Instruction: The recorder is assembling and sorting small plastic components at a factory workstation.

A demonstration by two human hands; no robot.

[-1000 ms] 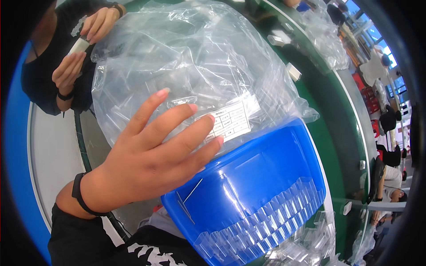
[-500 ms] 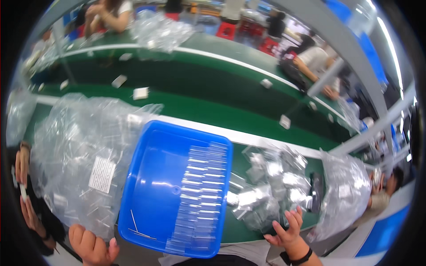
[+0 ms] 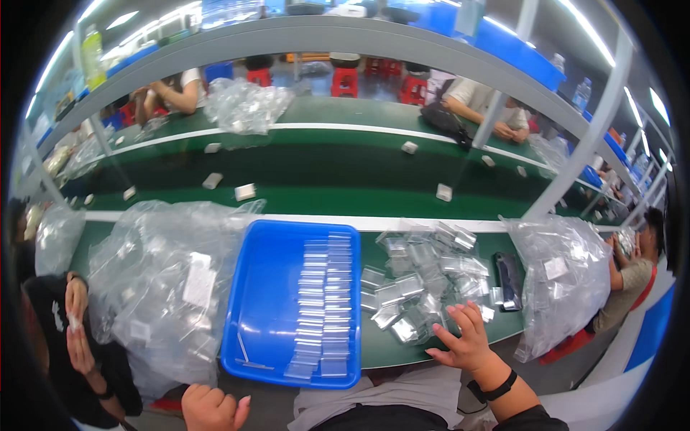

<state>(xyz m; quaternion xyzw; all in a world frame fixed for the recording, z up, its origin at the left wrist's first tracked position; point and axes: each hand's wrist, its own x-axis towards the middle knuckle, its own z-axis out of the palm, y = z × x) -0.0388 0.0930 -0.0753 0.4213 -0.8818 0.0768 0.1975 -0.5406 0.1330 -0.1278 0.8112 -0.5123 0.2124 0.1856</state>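
Blue tray (image 3: pixel 262 287): 2 rows clear plastic pcs (image 3: pixel 310 309), thin sticks (image 3: pixel 243 348). R of tray: loose pcs (image 3: pixel 411 286), R hand (image 3: pixel 467 343) spread alongside. L of tray: clear bag (image 3: pixel 147 251), contents blurry. Nr side of tray, to L: L hand (image 3: pixel 213 409) curled, can't tell if gripping.

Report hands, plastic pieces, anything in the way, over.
Left hand curled near blue tray. Right hand open, beside loose clear plastic pieces. Black object right of pieces, seemingly not blocking.

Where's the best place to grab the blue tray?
Probably the near rim of the tray, by both corners, coming from your own side. That lip gives an edge to hold and seems to stick out past the table, while a big clear bag crowds the left side. Keep it level: plastic pieces lie inside.
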